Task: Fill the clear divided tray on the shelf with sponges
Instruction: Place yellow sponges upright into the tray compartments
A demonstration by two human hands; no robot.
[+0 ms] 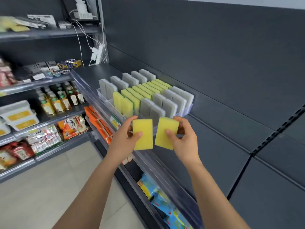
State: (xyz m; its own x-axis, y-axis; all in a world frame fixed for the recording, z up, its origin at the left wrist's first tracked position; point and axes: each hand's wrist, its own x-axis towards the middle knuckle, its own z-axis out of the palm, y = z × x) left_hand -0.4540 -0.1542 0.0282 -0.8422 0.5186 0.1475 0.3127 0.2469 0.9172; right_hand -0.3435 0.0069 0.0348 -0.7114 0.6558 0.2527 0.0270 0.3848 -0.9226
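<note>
The clear divided tray [189, 108] stands on the dark shelf, holding rows of upright grey sponges [171, 103] on both sides and yellow-green sponges [142, 92] in the middle lane. My left hand [127, 135] grips one yellow sponge [143, 134] by its left edge, thumb on the face. My right hand [184, 138] holds a second yellow sponge [165, 133], tilted slightly, thumb across its front. Both sponges hover just in front of the tray's near end, side by side and slightly apart.
The dark shelf [92, 73] has a clear front rail [102, 106]. To the left are shelves with bottles [61, 98], snack packs [72, 126] and boxes. Blue packets [158, 199] lie on the shelf below. Dark back panels rise on the right.
</note>
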